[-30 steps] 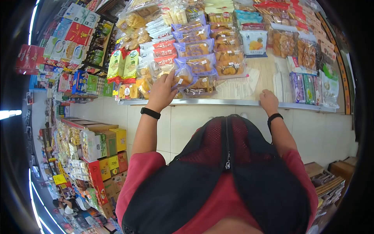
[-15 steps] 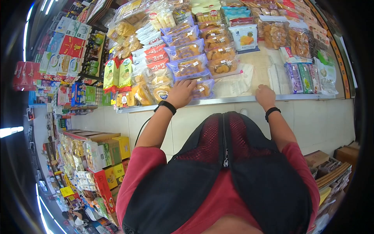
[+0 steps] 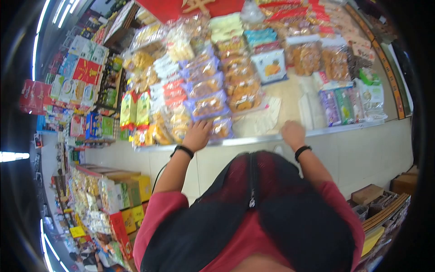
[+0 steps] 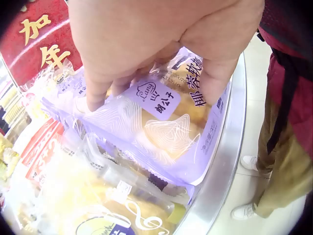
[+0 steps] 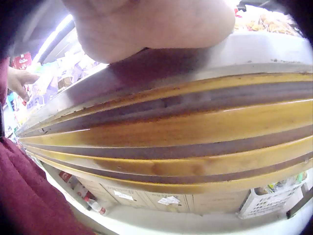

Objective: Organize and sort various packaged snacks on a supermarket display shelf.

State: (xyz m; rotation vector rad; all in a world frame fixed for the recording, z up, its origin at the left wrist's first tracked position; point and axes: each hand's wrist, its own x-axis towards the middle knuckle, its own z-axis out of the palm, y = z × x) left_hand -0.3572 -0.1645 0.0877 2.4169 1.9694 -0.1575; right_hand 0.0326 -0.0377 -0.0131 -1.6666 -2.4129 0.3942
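Note:
In the head view my left hand is at the front end of a row of purple bread packages. Its fingers and thumb span the frontmost purple bread package, which lies close to the metal rim; the left wrist view shows the thumb on one side and fingertips on the other. Part of that wrapper is hidden under the palm. My right hand rests on the counter's metal edge, holding nothing, its fingers mostly hidden from view.
Left of the purple row lie yellow-cream packages and green snack bags. To its right are clear biscuit packs, white paper sheets and a bag with orange fruit pictured. A white crate stands below the counter.
My left hand has set the purple package down at the row's front, over a brown package that showed there before. The right hand stays at the counter edge while the head view shifts.

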